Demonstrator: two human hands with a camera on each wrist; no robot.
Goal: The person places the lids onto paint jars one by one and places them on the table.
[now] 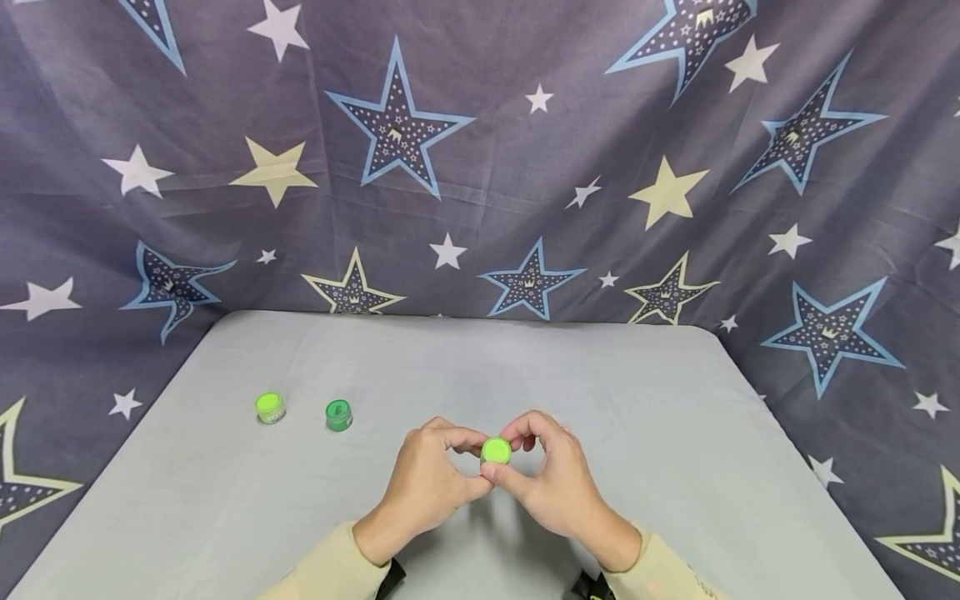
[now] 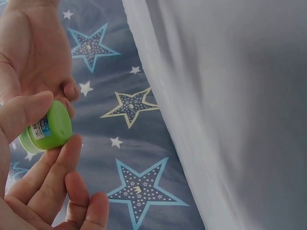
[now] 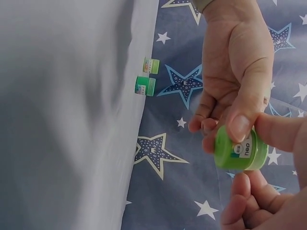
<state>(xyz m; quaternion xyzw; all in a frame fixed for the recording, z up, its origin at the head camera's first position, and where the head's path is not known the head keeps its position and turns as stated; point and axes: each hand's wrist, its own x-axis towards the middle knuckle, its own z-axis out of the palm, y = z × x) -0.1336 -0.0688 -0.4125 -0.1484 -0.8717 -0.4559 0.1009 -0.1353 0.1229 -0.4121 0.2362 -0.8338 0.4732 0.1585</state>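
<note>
A small lime-green jar (image 1: 496, 451) with a matching lid is up off the table, between both hands. My left hand (image 1: 429, 479) pinches its labelled body between thumb and fingers, seen closely in the left wrist view, where the jar (image 2: 58, 125) lies tilted. My right hand (image 1: 553, 479) pinches the same jar at the lid end; in the right wrist view its thumb and fingertips sit against the lid side of the jar (image 3: 235, 152). Whether the lid is loose cannot be told.
A second lime-green jar (image 1: 270, 407) and a darker green jar (image 1: 339, 415) stand on the left part of the grey-covered table (image 1: 637, 392). Behind the table hangs a dark cloth (image 1: 495, 167) with printed stars.
</note>
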